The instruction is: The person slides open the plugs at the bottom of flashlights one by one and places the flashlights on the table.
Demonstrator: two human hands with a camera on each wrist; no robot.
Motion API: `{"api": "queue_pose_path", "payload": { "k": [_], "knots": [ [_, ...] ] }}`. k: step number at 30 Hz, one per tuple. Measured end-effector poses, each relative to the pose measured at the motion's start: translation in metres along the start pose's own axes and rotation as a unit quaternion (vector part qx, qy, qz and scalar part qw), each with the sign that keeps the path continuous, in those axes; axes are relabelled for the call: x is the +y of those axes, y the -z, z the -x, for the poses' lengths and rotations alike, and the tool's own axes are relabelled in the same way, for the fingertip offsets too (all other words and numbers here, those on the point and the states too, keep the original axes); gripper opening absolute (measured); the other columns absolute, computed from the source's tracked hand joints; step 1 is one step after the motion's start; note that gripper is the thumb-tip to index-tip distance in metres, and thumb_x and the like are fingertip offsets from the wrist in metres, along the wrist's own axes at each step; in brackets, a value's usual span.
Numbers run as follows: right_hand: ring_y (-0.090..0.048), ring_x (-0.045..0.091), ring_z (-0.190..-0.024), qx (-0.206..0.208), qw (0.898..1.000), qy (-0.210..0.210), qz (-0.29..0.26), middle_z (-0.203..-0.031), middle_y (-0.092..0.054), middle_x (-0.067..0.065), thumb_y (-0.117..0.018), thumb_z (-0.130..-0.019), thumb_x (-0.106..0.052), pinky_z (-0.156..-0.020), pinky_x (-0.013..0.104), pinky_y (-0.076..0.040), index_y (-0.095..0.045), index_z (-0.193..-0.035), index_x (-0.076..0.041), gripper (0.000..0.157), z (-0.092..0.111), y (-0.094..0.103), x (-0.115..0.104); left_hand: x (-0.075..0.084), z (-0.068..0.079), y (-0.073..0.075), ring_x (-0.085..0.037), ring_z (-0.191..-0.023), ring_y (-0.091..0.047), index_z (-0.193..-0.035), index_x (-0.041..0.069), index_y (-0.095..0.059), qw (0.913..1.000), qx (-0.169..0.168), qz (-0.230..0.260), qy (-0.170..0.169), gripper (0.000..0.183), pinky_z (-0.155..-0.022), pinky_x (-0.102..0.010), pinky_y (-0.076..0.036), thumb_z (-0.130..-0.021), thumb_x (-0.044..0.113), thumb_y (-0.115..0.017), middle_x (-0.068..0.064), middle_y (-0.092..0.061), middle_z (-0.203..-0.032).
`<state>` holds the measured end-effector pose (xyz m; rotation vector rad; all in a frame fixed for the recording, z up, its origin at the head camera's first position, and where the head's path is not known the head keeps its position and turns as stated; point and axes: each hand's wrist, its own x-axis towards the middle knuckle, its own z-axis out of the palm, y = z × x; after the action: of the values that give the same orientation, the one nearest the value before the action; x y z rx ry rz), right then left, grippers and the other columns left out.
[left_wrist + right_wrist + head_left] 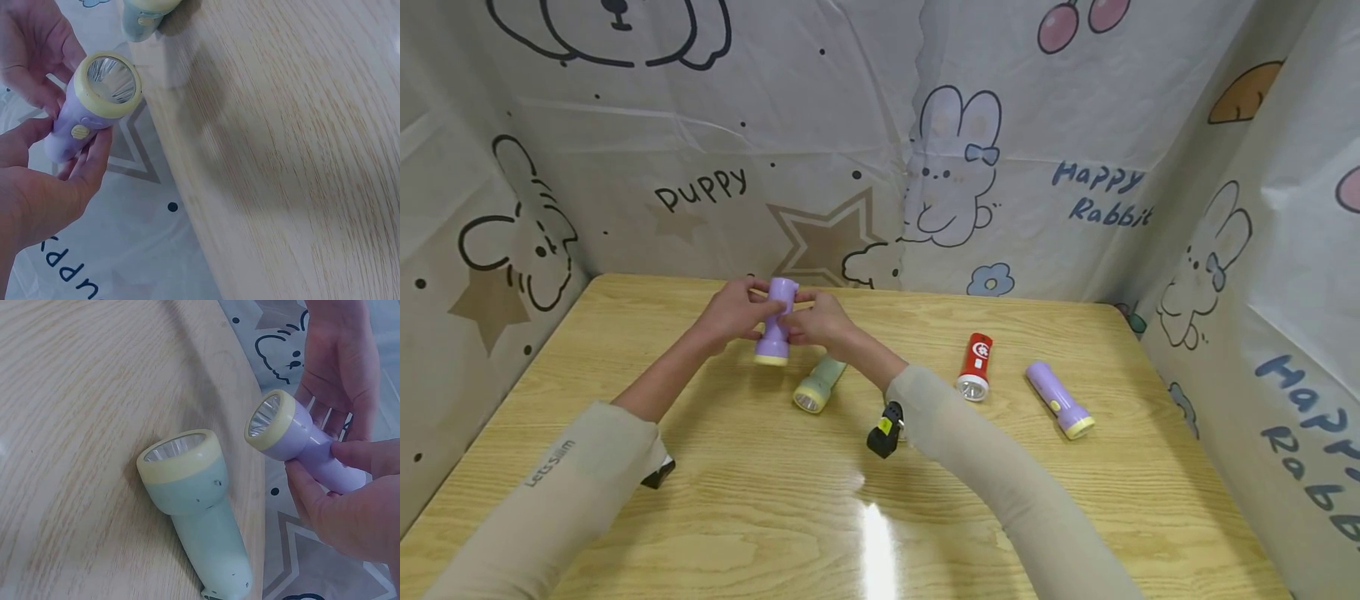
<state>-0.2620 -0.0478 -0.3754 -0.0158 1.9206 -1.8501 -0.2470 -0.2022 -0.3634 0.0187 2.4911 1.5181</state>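
Near the table's far edge, a purple flashlight with a pale yellow head ring is held above the wood between both hands. Its lens end points down toward the tabletop. My left hand grips the barrel from the left; in the left wrist view its thumb and fingers lie on either side, next to the yellow switch. From the right, my right hand pinches the barrel between thumb and fingers, as the right wrist view shows. A pale green flashlight lies on the table just below the right hand.
On the wooden table, a red flashlight and another purple flashlight lie to the right. A black device with a yellow mark is by the right sleeve. Printed cloth hangs behind and at both sides.
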Motion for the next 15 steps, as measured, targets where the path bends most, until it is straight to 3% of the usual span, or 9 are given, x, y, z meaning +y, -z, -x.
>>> {"api": "queue_pose_path", "payload": {
  "k": [15],
  "knots": [
    [-0.06,0.024,-0.075,-0.003,1.0,0.015,0.013,-0.09,-0.058,0.011,-0.063,-0.082,0.004,-0.081,0.042,-0.05,-0.048,-0.122,0.001,0.043,0.0004,0.0017,-0.0015,-0.0016,0.0006,-0.0035,-0.039,-0.103,-0.053,-0.132,-0.004,-0.036,0.9999,0.013,0.005,-0.01,0.056,-0.072,-0.041,-0.054,-0.089,0.023,-0.06,-0.025,-0.045,-0.124]
  ]
}}
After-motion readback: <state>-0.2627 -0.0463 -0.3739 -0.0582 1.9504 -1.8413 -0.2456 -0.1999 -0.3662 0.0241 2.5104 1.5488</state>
